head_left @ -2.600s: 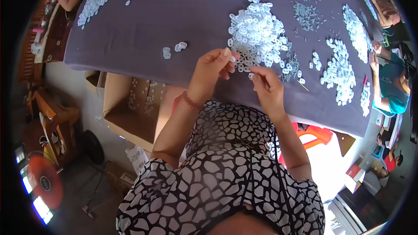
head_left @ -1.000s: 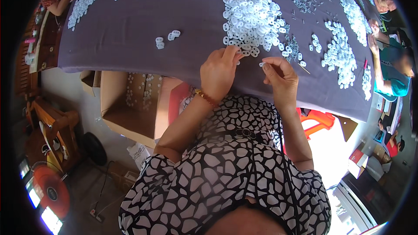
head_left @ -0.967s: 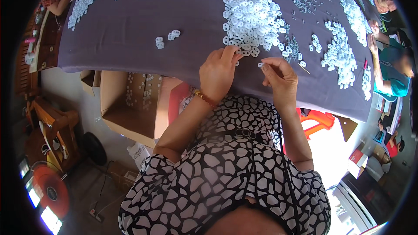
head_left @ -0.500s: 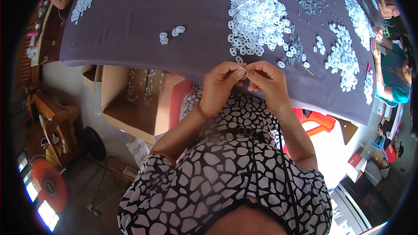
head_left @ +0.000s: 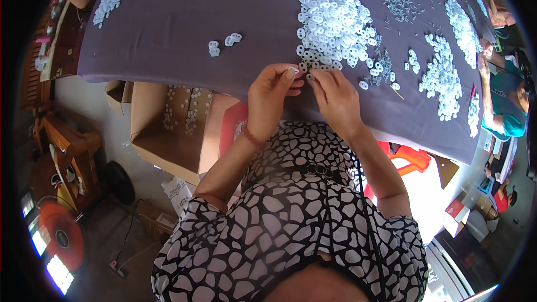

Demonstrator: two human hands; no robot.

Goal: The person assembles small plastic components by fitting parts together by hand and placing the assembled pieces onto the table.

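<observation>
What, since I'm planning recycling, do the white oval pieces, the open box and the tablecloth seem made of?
White oval pieces: probably moulded plastic, smooth, their shapes looking alike.
Open box: likely cardboard, matt brown, with thin stiff walls.
Tablecloth: apparently fabric, dull, softly creased; fibre unclear.

dark printed letters (head_left: 181,202) stand on a crumpled white wrapper (head_left: 174,188).
</observation>
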